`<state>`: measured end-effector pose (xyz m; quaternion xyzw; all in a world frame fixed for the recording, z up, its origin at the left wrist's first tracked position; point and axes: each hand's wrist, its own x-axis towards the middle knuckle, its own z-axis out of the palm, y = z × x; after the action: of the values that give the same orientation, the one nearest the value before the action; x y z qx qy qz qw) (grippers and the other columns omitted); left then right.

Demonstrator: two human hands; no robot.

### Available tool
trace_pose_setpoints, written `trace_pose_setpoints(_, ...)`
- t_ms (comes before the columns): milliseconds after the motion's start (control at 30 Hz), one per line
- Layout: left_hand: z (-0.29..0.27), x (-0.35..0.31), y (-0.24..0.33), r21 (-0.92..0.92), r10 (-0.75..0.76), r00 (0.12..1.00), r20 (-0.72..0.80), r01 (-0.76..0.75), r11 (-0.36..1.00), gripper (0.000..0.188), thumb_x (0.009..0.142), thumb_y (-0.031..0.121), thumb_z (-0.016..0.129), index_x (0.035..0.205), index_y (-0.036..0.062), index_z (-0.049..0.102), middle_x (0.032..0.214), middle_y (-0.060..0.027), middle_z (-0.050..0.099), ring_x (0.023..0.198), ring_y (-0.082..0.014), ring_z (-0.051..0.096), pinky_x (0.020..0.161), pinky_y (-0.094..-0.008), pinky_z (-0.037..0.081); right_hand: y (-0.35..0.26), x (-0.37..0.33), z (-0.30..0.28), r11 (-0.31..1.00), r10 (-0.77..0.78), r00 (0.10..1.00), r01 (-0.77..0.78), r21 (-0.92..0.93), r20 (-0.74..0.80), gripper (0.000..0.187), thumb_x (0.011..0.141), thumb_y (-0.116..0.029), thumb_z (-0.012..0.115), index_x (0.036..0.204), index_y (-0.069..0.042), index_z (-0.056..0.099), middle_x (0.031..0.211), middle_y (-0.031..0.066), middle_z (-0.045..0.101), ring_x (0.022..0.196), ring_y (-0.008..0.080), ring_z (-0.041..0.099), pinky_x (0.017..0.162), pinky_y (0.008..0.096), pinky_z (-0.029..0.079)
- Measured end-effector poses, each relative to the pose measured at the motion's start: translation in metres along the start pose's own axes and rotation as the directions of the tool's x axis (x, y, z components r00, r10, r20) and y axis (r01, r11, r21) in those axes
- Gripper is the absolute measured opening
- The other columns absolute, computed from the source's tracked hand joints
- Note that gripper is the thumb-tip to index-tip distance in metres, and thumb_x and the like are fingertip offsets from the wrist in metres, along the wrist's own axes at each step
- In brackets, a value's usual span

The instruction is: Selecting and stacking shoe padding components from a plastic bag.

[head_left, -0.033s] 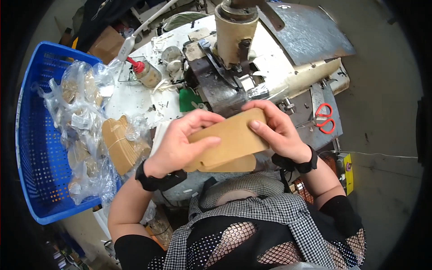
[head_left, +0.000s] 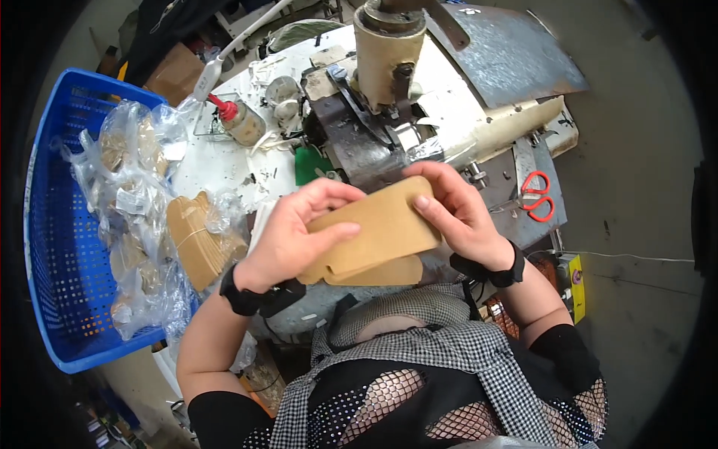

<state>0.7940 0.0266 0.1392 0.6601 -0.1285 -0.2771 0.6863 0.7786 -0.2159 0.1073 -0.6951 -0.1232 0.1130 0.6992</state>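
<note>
In front of the machine, both hands hold a small stack of flat tan pieces point(head_left: 381, 232) with rounded corners, which look like leather or card. My left hand point(head_left: 299, 232) grips the left end, its thumb lying on top. At the upper right corner, my right hand point(head_left: 456, 213) pinches the stack between thumb and fingers. Another tan piece point(head_left: 381, 273) shows below the stack's lower edge; whether it is held or lies on the table cannot be made out. To the left is a bundle of similar tan pieces point(head_left: 198, 243), tied with a thin band.
A blue plastic basket point(head_left: 56, 299) at the left holds clear bags point(head_left: 134, 202) of tan pieces. Ahead stands a machine with a cream post point(head_left: 385, 67). Red-handled scissors point(head_left: 537, 196) lie at the right, and a red-capped bottle point(head_left: 245, 126) stands on the white table point(head_left: 213, 168).
Both hands and the tan stack have shifted very slightly left. The grip looks the same.
</note>
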Motion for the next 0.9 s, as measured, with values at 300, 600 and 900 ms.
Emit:
trace_pose_setpoints(300, -0.023, 0.009, -0.009, 0.175, -0.122, 0.987, -0.105, 0.139, 0.975, 0.017, 0.088, 0.014, 0.064, 0.094, -0.0006, 0.057, 0.084, -0.0025, 0.065, 0.076, -0.004, 0.057, 0.067, -0.0203, 0.047, 0.014, 0.011, -0.019, 0.45, -0.591, 0.775, 0.546, -0.706, 0.223, 0.041, 0.07, 0.003, 0.063, 0.109, -0.007, 0.062, 0.092, 0.0115, 0.056, 0.07, 0.02, 0.058, 0.061, 0.0286, 0.05)
trace_pose_setpoints(600, -0.034, 0.029, 0.0, 0.194, -0.214, 0.972, -0.094, 0.228, 0.954, 0.018, 0.088, 0.017, 0.064, 0.091, 0.0009, 0.057, 0.083, -0.0015, 0.064, 0.074, -0.0039, 0.058, 0.065, -0.0192, 0.047, 0.017, 0.023, -0.027, 0.315, -0.656, 0.728, 0.503, -0.805, 0.199, 0.029, 0.063, -0.001, 0.07, 0.091, -0.007, 0.068, 0.089, 0.0092, 0.057, 0.08, 0.0242, 0.057, 0.066, 0.0322, 0.048)
trace_pose_setpoints(900, -0.034, 0.03, 0.01, 0.208, -0.196, 0.981, -0.01, 0.194, 0.959, 0.026, 0.079, 0.015, 0.074, 0.094, -0.0002, 0.058, 0.082, -0.0038, 0.066, 0.073, -0.0054, 0.06, 0.066, -0.0197, 0.047, -0.043, 0.042, -0.164, 0.688, -0.343, 0.937, 0.201, -0.697, -0.068, 0.021, 0.072, -0.004, 0.071, 0.092, -0.003, 0.067, 0.082, 0.0019, 0.064, 0.08, 0.0123, 0.058, 0.071, 0.0249, 0.045)
